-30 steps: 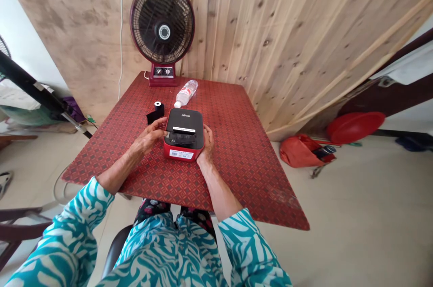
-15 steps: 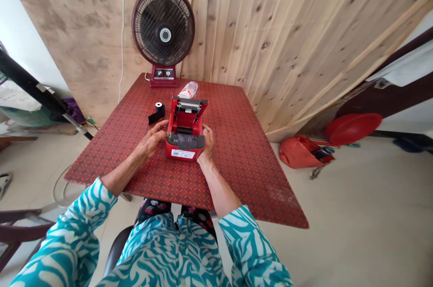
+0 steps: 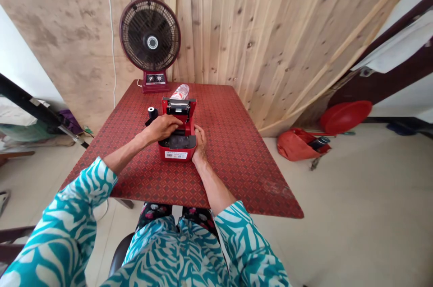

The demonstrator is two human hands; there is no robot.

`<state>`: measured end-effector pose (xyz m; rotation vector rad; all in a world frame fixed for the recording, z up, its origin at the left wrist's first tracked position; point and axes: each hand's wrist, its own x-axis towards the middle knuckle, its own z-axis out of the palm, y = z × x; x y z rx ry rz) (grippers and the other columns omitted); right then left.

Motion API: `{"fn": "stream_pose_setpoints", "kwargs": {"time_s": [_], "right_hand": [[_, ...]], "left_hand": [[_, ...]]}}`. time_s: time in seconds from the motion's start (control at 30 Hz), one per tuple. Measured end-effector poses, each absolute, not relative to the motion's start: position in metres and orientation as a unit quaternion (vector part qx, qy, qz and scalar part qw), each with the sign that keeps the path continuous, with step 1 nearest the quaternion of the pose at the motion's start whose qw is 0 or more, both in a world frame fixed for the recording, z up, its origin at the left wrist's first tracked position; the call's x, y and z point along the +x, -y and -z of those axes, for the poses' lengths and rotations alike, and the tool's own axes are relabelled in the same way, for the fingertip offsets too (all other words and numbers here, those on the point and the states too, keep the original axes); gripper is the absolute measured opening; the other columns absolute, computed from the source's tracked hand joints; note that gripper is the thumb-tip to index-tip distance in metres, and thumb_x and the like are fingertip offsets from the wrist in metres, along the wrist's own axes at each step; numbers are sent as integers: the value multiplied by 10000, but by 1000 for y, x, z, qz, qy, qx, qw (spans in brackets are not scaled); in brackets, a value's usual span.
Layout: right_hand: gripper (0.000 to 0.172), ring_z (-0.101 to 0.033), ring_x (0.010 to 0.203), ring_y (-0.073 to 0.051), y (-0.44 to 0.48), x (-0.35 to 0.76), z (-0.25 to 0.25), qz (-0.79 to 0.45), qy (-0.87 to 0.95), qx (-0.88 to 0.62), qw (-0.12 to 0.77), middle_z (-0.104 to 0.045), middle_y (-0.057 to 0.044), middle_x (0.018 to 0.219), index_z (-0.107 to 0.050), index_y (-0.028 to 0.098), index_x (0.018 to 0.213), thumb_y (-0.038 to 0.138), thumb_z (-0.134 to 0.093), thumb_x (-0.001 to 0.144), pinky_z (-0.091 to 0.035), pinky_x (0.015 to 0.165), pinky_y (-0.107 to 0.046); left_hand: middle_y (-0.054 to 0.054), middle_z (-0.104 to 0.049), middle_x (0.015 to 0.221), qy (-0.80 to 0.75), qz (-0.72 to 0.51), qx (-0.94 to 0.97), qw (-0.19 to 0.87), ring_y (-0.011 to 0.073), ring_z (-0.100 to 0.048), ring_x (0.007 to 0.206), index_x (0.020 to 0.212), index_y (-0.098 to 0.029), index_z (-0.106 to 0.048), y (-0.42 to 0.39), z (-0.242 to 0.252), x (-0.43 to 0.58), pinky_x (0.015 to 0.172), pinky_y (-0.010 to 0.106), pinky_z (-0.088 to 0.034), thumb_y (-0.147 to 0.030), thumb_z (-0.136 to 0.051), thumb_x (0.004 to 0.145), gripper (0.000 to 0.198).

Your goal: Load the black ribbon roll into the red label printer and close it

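Note:
A red compact printer (image 3: 177,147) stands on the red patterned table (image 3: 230,174), its lid (image 3: 178,108) raised upright and showing a red inner side. My left hand (image 3: 162,127) lies across the open compartment, its fingers reaching in, and the hand hides most of the inside. My right hand (image 3: 200,143) presses against the printer's right side. Left of the printer stands a small black roll (image 3: 152,113) with a black strip trailing from it, close to my left hand. A clear plastic bottle (image 3: 180,92) lies behind the lid.
A maroon desk fan (image 3: 149,41) stands at the far edge of the table against a wooden wall. On the floor to the right lie a red bag (image 3: 297,145) and a red basin (image 3: 345,117). A black pole (image 3: 30,106) slants in at the left.
The printer lid has gone from shut to raised upright. My left hand has moved from the printer's left side over the open compartment. The whole view has shifted slightly.

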<state>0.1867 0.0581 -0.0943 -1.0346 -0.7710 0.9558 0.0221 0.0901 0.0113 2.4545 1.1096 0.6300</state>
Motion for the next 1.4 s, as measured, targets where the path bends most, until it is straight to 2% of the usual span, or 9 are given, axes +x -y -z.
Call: {"fn": "stream_pose_setpoints", "kwargs": {"time_s": [0.13, 0.27, 0.37, 0.57, 0.77, 0.9, 1.03, 1.23, 1.4], "right_hand": [[465, -606, 1013, -190, -59, 188, 97, -427, 351, -463, 693, -693, -41, 1116, -664, 230, 1086, 571, -576, 782, -450, 935, -345], [453, -603, 1011, -183, -61, 187, 99, -441, 346, -446, 698, -694, -31, 1086, -665, 235, 1085, 563, -588, 782, -471, 899, -329], [439, -601, 1001, -181, -62, 186, 98, -444, 344, -439, 702, -700, -24, 1053, -672, 240, 1076, 555, -596, 780, -483, 867, -317], [420, -594, 1002, -173, -61, 187, 96, -443, 352, -432, 702, -692, -19, 1072, -680, 241, 1064, 547, -591, 790, -463, 894, -317], [434, -597, 987, -176, -60, 187, 95, -453, 347, -430, 700, -693, -21, 1060, -674, 229, 1067, 546, -590, 783, -464, 875, -315], [422, -605, 969, -172, -60, 187, 95, -448, 346, -433, 702, -699, -14, 1029, -678, 236, 1058, 545, -597, 782, -482, 840, -302], [405, -610, 974, -173, -60, 187, 97, -445, 344, -433, 705, -703, -12, 1013, -686, 242, 1043, 541, -610, 780, -492, 830, -301], [405, -616, 938, -178, -62, 187, 101, -459, 330, -423, 708, -707, -7, 964, -685, 240, 1048, 534, -631, 774, -491, 820, -312], [415, -617, 933, -182, -61, 188, 99, -452, 325, -433, 709, -711, -11, 969, -688, 236, 1044, 539, -637, 766, -489, 815, -319]], "left_hand": [[56, -765, 960, -410, -13, 898, 159, 246, -690, 944, 914, -233, -771, -114, -25, 46, 857, 322, -486, -179, -574, 801, 233], [31, -738, 775, -404, -12, 881, 246, 246, -668, 774, 713, -261, -748, -126, -28, 50, 757, 312, -451, -173, -667, 675, 125], [19, -704, 720, -382, -25, 883, 272, 239, -636, 738, 649, -260, -705, -127, -28, 47, 744, 313, -439, -185, -694, 631, 78], [43, -673, 844, -399, -146, 868, 259, 269, -638, 910, 770, -244, -697, -115, -28, 39, 878, 340, -452, -170, -709, 633, 156], [103, -642, 1020, -386, -135, 894, 185, 315, -605, 1033, 960, -216, -702, -106, -26, 37, 967, 432, -449, -155, -629, 741, 238], [97, -621, 998, -372, -155, 902, 158, 290, -600, 1011, 1031, -216, -706, -96, -34, 34, 978, 430, -458, -178, -623, 779, 268], [77, -619, 1032, -371, -274, 871, 170, 250, -598, 1014, 1125, -225, -690, -91, -55, 1, 986, 409, -469, -270, -645, 811, 321], [38, -656, 974, -483, -498, 668, 270, 183, -631, 881, 1048, -203, -594, -119, -43, -80, 841, 334, -529, -329, -724, 722, 373], [28, -658, 913, -551, -480, 606, 314, 181, -640, 873, 958, -188, -546, -142, 10, -97, 837, 326, -518, -266, -725, 610, 399]]}}
